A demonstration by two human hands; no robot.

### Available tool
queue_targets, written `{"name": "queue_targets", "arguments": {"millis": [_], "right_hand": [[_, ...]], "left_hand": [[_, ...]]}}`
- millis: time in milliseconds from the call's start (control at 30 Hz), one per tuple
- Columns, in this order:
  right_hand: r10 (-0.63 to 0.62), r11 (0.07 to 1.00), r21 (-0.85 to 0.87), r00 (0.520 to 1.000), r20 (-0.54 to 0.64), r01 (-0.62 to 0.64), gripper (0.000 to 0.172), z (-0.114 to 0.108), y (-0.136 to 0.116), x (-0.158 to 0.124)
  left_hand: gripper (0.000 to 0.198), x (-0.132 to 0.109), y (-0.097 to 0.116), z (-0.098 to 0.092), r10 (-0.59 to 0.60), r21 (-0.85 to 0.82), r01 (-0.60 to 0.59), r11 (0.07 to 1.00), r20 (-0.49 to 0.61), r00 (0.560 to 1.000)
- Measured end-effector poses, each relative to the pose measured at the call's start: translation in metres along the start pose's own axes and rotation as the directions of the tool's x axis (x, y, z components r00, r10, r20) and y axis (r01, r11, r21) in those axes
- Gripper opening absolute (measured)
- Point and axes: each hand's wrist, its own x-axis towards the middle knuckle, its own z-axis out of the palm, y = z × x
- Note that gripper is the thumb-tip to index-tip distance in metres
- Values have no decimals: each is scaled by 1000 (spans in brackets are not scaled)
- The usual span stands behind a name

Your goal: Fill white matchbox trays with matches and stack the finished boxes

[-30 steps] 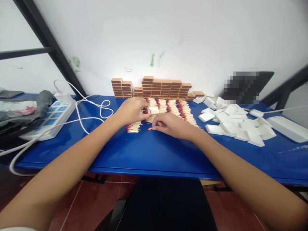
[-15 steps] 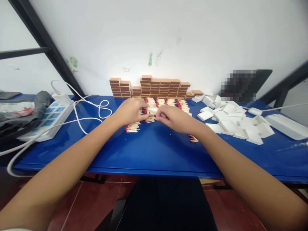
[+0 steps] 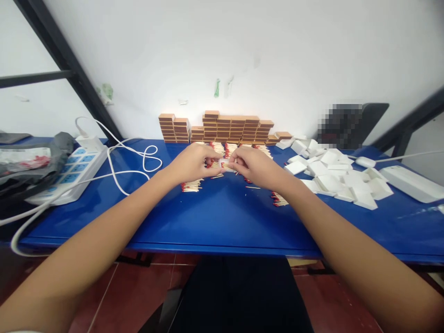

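Between thumb and fingers, my left hand (image 3: pixel 196 163) grips a small white matchbox tray (image 3: pixel 227 169) by its left end. My right hand (image 3: pixel 251 165) is closed at the tray's right side, its fingertips pinching matches over the tray. A few red match heads show inside the tray; how many matches the fingers hold is hidden. Piles of red-tipped matches (image 3: pixel 231 150) lie behind and beneath both hands. One more bundle of matches (image 3: pixel 191 186) is below my left hand, and another small pile of matches (image 3: pixel 279 199) lies by my right wrist.
Stacked brown matchboxes (image 3: pixel 231 127) line the wall. Many white trays (image 3: pixel 333 173) are heaped at right, near a white device (image 3: pixel 411 183). At left are a power strip (image 3: pixel 69 173), white cables (image 3: pixel 114 162) and a dark bag (image 3: pixel 52 157). A single match (image 3: pixel 253 187) lies on the blue table (image 3: pixel 222 217).
Both hands and the tray have shifted slightly right. Match heads now show in the tray, where its inside looked white before. A single match now shows on the table below my right hand.
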Motion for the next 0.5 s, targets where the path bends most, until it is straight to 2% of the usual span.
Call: {"name": "queue_targets", "arguments": {"millis": [133, 333, 400, 500], "right_hand": [[-9, 1000, 25, 1000, -28, 10, 11, -2, -1, 0], [-35, 997, 59, 987, -160, 45, 8, -1, -11, -1], [-61, 995, 77, 991, -119, 70, 10, 4, -13, -2], [-111, 992, 64, 994, 6, 110, 9, 16, -11, -4]], "left_hand": [[24, -1, -1, 0, -11, -20, 11, 1000, -5, 1000], [26, -1, -4, -2, -77, 37, 78, 996, -19, 997], [24, -1, -5, -2, -104, 85, 106, 991, -31, 994], [22, -1, -8, -3, -123, 139, 128, 982, -45, 991]]}}
